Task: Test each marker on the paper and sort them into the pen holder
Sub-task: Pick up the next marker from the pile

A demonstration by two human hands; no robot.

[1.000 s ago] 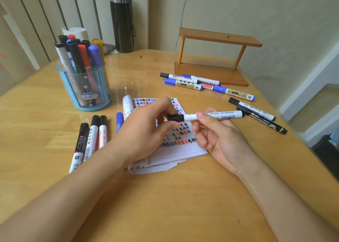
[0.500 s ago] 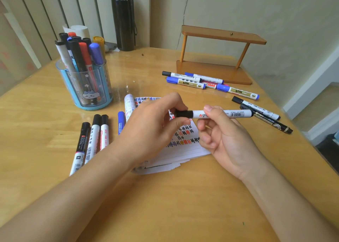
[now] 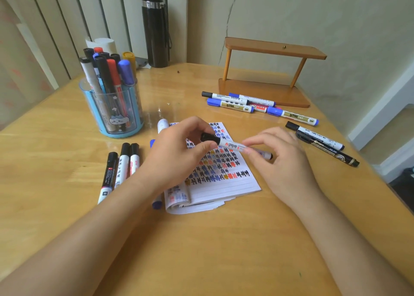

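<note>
Looking down from the head view, a black-capped marker point(image 3: 233, 146) is held just above the paper point(image 3: 224, 183), mid-frame. Its long axis runs left to right, dipping slightly rightward, cap end to the left. The cap is pinched between thumb and curled fingers of the left hand point(image 3: 177, 154); the barrel is pinched by the fingers of the right hand point(image 3: 284, 161), a bit blurred. So the cap probably gets pulled off leftward along that axis. Room looks fine, though three loose markers point(image 3: 121, 165) lie just beside the left wrist. The pen holder point(image 3: 94, 116), upper left and already crowded, is nearer the left hand. The bench point(image 3: 224, 251) edge runs close on the right.
</note>
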